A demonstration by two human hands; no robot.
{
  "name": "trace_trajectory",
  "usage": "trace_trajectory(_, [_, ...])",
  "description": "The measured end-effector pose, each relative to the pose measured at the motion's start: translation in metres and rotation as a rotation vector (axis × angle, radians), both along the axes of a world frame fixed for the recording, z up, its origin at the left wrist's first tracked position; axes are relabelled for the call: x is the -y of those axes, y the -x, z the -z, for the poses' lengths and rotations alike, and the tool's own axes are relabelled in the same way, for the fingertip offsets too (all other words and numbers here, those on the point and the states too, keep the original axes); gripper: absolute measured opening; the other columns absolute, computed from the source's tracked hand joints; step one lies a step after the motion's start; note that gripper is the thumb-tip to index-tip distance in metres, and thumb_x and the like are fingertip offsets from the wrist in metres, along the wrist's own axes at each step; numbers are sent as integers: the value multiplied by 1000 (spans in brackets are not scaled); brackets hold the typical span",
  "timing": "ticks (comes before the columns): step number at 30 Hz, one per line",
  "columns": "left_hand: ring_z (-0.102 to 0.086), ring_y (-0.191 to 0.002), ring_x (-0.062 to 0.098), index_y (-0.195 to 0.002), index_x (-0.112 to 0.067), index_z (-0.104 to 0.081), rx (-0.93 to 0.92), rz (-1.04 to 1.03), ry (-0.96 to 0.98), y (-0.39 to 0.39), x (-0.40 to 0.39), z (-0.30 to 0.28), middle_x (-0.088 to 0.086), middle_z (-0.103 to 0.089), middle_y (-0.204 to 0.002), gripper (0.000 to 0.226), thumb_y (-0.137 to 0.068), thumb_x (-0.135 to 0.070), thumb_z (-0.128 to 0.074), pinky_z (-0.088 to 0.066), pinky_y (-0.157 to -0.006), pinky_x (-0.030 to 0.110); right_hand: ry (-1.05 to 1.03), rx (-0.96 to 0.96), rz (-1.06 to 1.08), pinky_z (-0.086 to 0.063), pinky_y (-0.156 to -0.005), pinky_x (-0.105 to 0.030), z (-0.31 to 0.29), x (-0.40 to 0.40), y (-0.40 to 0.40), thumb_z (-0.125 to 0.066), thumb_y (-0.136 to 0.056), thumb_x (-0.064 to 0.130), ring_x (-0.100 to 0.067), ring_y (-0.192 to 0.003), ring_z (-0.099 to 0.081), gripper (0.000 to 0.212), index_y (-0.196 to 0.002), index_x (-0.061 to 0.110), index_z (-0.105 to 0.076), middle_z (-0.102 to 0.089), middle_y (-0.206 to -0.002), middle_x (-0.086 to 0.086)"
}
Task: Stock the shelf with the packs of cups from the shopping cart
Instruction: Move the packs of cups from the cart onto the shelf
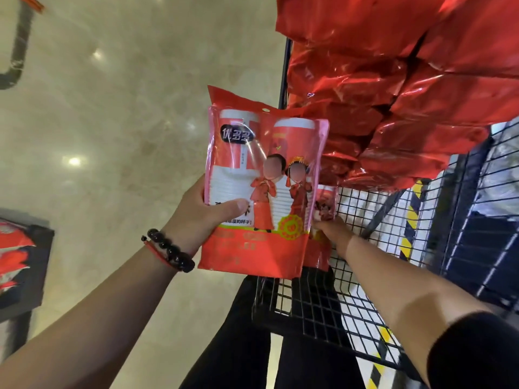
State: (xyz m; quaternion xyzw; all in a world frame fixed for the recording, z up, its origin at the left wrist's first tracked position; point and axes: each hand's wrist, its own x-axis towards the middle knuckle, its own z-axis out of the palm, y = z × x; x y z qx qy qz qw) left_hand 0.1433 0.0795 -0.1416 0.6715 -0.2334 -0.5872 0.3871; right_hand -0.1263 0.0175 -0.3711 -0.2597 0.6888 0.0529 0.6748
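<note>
Your view is brightly and evenly lit from overhead: round lamp reflections glint on the polished floor at upper left and centre left. Glare streaks the wrapping of the pack of cups at centre and flashes white across the crinkled red packs at upper right. The wide lens bends the cart mesh toward the right edge. You get soft blur at the far left edge and lower right corner

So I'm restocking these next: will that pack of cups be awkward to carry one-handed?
Probably not. The pack of cups stays flat and upright in the left hand, so the stacked cups likely stiffen it. Its glossy film may be slippery. It probably weighs little.
</note>
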Motion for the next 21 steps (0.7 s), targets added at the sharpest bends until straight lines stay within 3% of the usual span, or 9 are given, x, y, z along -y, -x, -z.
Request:
trace_trajectory(6, [-71,-107,28,-126,-21,-62,27,-10,-18,2,1,-2,6,-73,-119,66,-66,-37,-82,-57,-89,46,81,-53,23,-54,-100,-52,-11,-2,-6,-96,-60,17,-34,-111,-66,91,-134,1,-47,-66,-124,-17])
trace_trajectory(8, [-71,-107,29,-125,-20,-63,29,-16,-24,4,2,-3,7,-73,-118,65,-65,-36,-82,-57,-90,47,102,-45,22,-55,-98,-50,-18,-5,-7,-97,-58,18,-32,-108,-67,89,-131,5,-47,-66,-121,-14])
trace_trajectory(12, [-69,-109,34,-128,-14,-60,36,-32,-49,7,3,-5,11,-71,-120,73,-62,-35,-82,-52,-96,56,106,-21,7,-54,-97,-41,-35,-11,-1,-96,-59,23,-21,-101,-67,66,-117,17,-64,-70,-112,-1])
trace_trajectory(14, [-68,-109,35,-129,-13,-59,52,-32,-67,9,5,-7,12,-71,-121,78,-59,-38,-83,-51,-97,59,141,-41,14,-50,-97,-39,-48,-10,9,-95,-62,24,-20,-100,-64,59,-111,23,-62,-67,-108,2])
trace_trajectory(16, [-69,-108,34,-128,-15,-58,72,-23,-94,12,6,-10,11,-71,-121,82,-56,-41,-86,-52,-96,59,193,-64,60,-50,-98,-41,-66,-9,22,-97,-61,23,-22,-101,-62,68,-112,23,-52,-65,-110,3])
trace_trajectory(19, [-73,-100,29,-122,-21,-61,100,-1,-135,24,8,-14,5,-74,-114,81,-51,-46,-89,-56,-91,56,311,-112,114,-49,-69,-25,-101,-10,46,-95,-61,25,-4,-82,-59,67,-104,33,-44,-60,-95,13])
trace_trajectory(21, [-74,-94,26,-116,-23,-63,117,0,-152,36,9,-18,2,-76,-108,78,-48,-49,-89,-58,-87,53,374,-120,138,-44,-62,-23,-124,-13,63,-94,-63,25,0,-80,-59,63,-102,36,-47,-61,-94,15])
